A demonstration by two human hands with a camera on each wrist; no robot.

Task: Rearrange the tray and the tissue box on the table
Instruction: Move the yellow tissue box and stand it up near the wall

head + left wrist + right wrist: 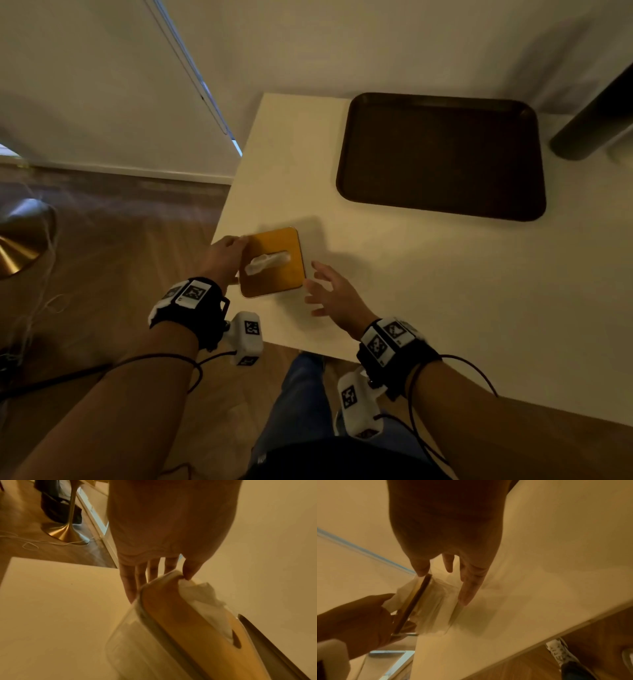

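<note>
1. two hands are seen from the head view at the near left corner of the table (428, 274). the tissue box (274, 263), with its orange lid and a white tissue (265, 263) poking from the slot, is set between them. the left hand (224, 255) is laid against the box's left side, thumb over the lid edge. the right hand (327, 291) is held just beside the box's right side with fingers spread wide and nothing held; contact cannot be told here. the dark tray (442, 154) is found well apart, at the far side of the table, beside a dark cylindrical object (589, 123).

2. from the left wrist view, the left hand's fingers (130, 582) are seen straight down the clear side wall of the box, with the thumb pressed on the lid rim by the tissue. a pinch of lid and wall is judged to be formed.

3. from the right wrist view, the right hand's fingers (469, 586) are seen stretched out and parted, close by the clear wall of the tissue box (429, 601); the thumb is near the lid's edge. the box is judged to lie straight ahead of these fingers, toward the left, so a short inward closing is all that is needed for a two-handed hold.
</note>
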